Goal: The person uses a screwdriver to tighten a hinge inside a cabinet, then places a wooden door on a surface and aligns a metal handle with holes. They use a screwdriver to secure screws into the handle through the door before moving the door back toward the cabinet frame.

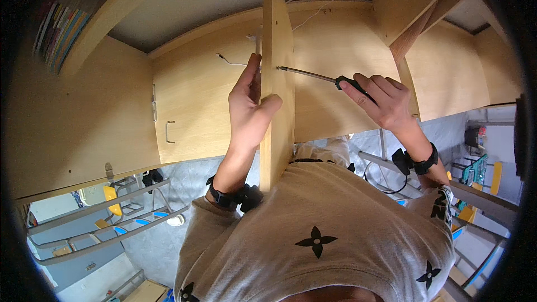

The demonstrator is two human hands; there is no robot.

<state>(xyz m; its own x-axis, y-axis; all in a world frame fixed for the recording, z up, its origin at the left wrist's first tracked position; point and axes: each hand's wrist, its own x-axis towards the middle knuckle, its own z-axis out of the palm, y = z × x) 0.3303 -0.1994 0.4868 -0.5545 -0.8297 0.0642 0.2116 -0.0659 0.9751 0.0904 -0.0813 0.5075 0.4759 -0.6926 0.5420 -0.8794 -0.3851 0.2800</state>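
An upright light-wood board [278, 78] stands on edge in front of me, its near end close to my shirt. My left hand [250, 103] grips it from the left side, thumb bent over the front edge and fingers reaching up along the face. A pale, narrow piece [257, 45] shows just above those fingertips; its kind is unclear. In my right hand [383, 100] is a screwdriver [313, 74] with a dark handle, held nearly level. Its tip meets a small screw [278, 67] in the board's right face.
Wooden desk surfaces lie on both sides of the board, with a metal handle [170, 132] at left. A white cable [232, 62] lies behind my left hand. Books [61, 33] stand at upper left. Metal rails [100, 223] and a diagonal wooden piece [430, 17] flank the space.
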